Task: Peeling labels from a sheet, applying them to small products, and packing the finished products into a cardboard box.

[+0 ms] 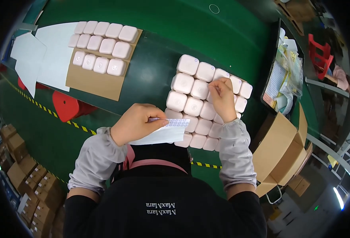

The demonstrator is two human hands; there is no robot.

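Observation:
My left hand [137, 123] is closed on a white sticker sheet [177, 133], gripping it between thumb and fingers. Rows of small purple round stickers cover the sheet's upper part. It overlaps the lower left of a block of pale pink rounded cases [184, 84] standing in rows on the green table [155, 75]. Over the right part of that block hovers my right hand [223, 101], thumb and fingertips pinched together beside a case in the far rows. Whatever is in the pinch is too small to make out. Several far-row cases carry a small purple dot at a corner.
More pale cases sit on a brown cardboard sheet [93, 82] at the left, beside white paper [55, 51]. On the right are a black tray [267, 85] of plastic bags and an open carton [276, 146]. A red stool [67, 106] stands left; another person [339, 77] is far right.

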